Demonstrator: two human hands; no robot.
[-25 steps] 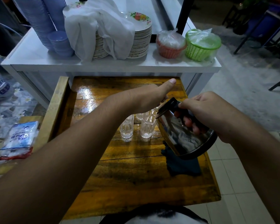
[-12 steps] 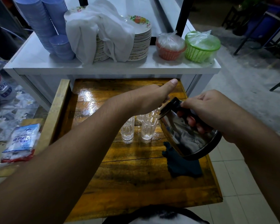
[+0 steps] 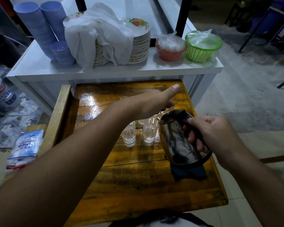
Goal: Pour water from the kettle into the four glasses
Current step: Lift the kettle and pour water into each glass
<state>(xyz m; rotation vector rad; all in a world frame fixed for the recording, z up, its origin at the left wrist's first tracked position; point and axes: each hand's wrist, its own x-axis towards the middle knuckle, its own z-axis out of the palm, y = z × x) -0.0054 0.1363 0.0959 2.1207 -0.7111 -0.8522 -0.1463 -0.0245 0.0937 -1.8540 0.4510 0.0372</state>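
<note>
Silver kettle (image 3: 179,145), lilac bowls (image 3: 39,28), floral plates (image 3: 138,38)

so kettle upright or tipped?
Tipped: kettle leans spout-first toward the glasses, base off the table, right hand gripping its handle.

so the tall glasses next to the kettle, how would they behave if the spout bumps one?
The glasses look tall and narrow, so a bump near the rim would probably tip one. They stand close together, so one could knock another. The wooden table looks glossy, so a low nudge may slide one instead. The right hand holds the kettle right beside them.
</note>
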